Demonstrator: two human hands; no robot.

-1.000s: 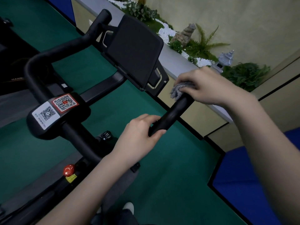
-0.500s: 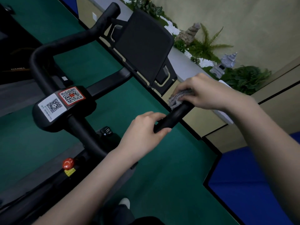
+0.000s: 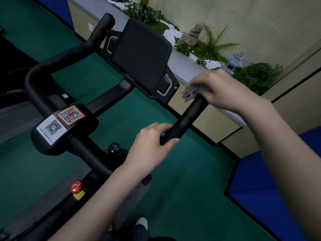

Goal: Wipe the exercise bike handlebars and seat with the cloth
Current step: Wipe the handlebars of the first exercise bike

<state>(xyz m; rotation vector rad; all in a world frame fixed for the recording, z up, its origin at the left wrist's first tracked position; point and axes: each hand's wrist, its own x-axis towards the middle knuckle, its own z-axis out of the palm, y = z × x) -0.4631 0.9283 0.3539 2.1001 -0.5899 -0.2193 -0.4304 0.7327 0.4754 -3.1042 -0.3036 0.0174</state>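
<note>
Carpet [image 3: 173,188] green beneath handlebars [image 3: 185,122], planter [image 3: 187,65] beyond

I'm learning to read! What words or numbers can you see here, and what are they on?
Nothing reads clearly.
White sticker on the handlebar block: QR code, tiny print beneath, too small to read.
Red-framed sticker beside it: QR code, no readable words.
Orange lettering on the black machine at left: too blurred.
Yellow tag under the red knob: too small.

The black matte handlebars [image 3: 184,121] sweep forward like horns. A crumpled grey cloth [image 3: 189,93] is bunched over the right bar's far end.
</note>
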